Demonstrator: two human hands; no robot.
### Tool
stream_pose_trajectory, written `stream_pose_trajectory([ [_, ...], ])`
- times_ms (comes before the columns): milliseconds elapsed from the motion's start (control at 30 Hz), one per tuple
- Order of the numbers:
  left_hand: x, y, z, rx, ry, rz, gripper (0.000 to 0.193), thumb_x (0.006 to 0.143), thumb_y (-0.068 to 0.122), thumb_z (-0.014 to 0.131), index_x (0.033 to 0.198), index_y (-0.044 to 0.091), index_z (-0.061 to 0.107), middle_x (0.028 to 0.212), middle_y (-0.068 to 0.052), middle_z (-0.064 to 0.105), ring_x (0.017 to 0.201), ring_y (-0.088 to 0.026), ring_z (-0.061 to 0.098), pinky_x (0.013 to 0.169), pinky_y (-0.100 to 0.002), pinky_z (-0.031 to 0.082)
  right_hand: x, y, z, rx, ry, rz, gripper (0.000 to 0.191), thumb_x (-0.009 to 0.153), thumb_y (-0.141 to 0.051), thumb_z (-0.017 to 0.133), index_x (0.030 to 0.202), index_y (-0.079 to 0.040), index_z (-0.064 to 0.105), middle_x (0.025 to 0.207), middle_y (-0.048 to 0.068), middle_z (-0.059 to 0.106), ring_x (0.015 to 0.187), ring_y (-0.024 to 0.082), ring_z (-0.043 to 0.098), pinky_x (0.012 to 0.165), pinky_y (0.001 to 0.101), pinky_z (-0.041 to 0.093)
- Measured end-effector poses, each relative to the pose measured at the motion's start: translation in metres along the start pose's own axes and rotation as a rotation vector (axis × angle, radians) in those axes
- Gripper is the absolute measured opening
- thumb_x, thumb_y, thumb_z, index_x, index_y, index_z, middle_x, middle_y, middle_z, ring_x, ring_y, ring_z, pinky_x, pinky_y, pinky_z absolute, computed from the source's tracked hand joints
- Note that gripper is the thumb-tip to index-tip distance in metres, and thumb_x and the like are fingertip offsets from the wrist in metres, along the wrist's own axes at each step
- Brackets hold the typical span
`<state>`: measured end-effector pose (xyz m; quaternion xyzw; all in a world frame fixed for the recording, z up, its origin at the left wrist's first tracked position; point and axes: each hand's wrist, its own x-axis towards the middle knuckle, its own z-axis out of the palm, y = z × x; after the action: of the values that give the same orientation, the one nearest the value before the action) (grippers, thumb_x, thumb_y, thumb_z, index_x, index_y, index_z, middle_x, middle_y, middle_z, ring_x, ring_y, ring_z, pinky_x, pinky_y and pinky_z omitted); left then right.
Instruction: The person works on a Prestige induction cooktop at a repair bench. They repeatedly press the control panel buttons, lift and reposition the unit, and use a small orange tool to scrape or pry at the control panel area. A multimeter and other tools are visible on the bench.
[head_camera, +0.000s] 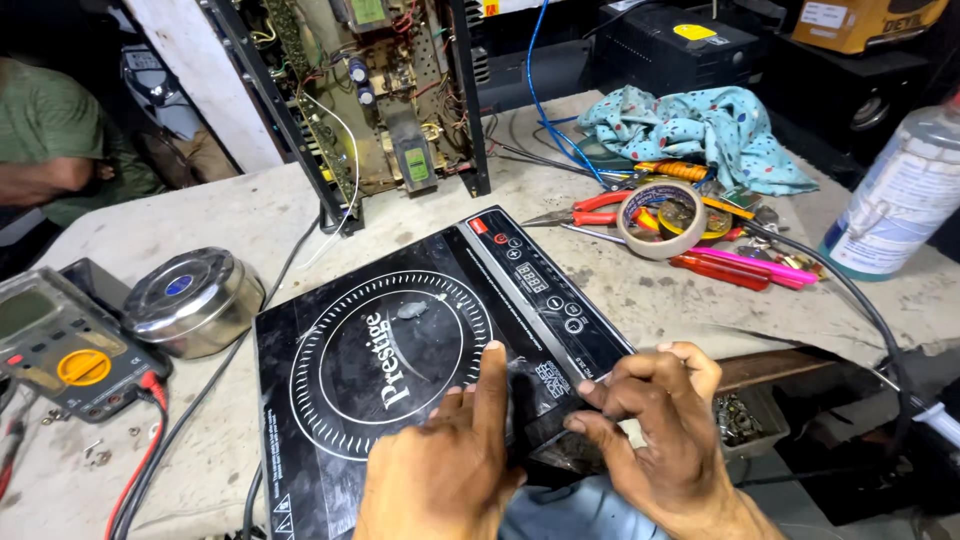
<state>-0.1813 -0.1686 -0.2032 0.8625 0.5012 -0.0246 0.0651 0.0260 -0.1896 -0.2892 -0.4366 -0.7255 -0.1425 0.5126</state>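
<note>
A black induction cooktop (400, 340) lies flat on the workbench, its control strip along the right side. My left hand (445, 460) rests palm down on the glass near the cooktop's near right corner, index finger stretched forward. My right hand (665, 440) pinches that same corner edge with bent fingers, gripping the cooktop's rim. A small grey scrap (411, 310) lies in the middle of the printed ring.
A multimeter (60, 345) with red and black leads and a round steel tin (190, 300) sit at left. An open circuit chassis (370, 90) stands behind. Tape rolls (665, 218), pliers, screwdrivers (740, 268), a patterned cloth (700, 130) and a plastic bottle (905, 200) crowd the right.
</note>
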Motion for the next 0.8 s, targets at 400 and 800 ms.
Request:
stream_pose_trajectory([
  [400, 0.049, -0.094, -0.025, -0.075, 0.524, -0.045, 0.037, 0.079, 0.030, 0.080, 0.107, 0.007, 0.077, 0.095, -0.020, 0.071, 0.091, -0.041, 0.068, 0.073, -0.051, 0.052, 0.050, 0.000, -0.010, 0.172, -0.001, 0.081, 0.029, 0.080, -0.021, 0.084, 0.100, -0.005, 0.070, 0.101, 0.003, 0.073, 0.098, 0.022, 0.068, 0.091, 0.0369, 0.046],
  [800, 0.033, -0.056, -0.041, -0.320, 0.602, 0.134, 0.013, 0.091, 0.014, 0.068, 0.096, 0.002, 0.072, 0.087, -0.021, 0.073, 0.086, -0.042, 0.068, 0.073, -0.051, 0.051, 0.127, 0.010, 0.046, 0.373, -0.442, 0.130, 0.032, 0.085, -0.025, 0.077, 0.111, -0.007, 0.077, 0.096, 0.013, 0.079, 0.086, 0.021, 0.075, 0.077, 0.0337, 0.056],
])
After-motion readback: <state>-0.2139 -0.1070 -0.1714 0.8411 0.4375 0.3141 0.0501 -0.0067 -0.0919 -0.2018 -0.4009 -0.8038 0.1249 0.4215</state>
